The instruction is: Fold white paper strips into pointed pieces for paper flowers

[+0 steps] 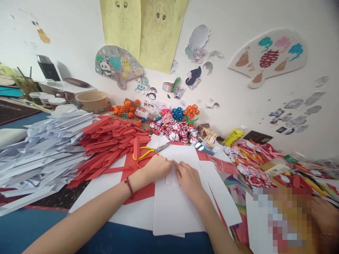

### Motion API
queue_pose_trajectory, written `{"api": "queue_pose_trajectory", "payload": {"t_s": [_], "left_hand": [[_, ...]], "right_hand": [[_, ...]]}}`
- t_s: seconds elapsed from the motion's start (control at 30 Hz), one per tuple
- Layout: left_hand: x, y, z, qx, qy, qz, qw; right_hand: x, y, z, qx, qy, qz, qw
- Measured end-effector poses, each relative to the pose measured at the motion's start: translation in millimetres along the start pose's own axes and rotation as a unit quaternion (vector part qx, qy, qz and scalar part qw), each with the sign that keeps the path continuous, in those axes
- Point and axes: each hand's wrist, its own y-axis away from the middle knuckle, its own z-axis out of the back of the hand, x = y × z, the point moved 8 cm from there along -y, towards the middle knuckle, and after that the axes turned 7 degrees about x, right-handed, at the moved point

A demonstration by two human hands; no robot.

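Note:
My left hand (160,166) is curled closed, its knuckles up, over a small folded piece of white paper (172,179). From the other side my right hand (188,178) meets it, index finger pointing at the left fingertips and the rest bent around the paper's edge. Much of the small piece is hidden beneath the hands. Under them lie large white sheets (177,211), stacked a little askew, with red paper (143,197) showing to the left. Scissors (145,153) with yellow and orange handles rest just beyond my left wrist.
Folded white strips (42,151) and folded red strips (113,141) are heaped at left. Red-and-white paper flowers (180,132) sit at the back near a yellow bottle (234,135). A bowl (92,100) stands back left. Another person's arm (327,215) shows at right.

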Motion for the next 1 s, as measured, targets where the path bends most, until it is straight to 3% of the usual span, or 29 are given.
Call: {"api": "queue_pose_trajectory", "payload": {"t_s": [0.33, 0.67, 1.0], "left_hand": [[1, 1, 3.9, 0.012, -0.002, 0.018, 1.0], [13, -2, -1.7, 0.03, 0.028, 0.158, 0.987], [20, 3, -1.8, 0.03, 0.063, 0.224, 0.972]], "right_hand": [[0, 0, 0, 0.002, -0.01, -0.009, 1.0], [0, -1, 1, -0.002, -0.019, -0.009, 1.0], [0, -1, 2, -0.018, -0.04, -0.012, 0.999]]}}
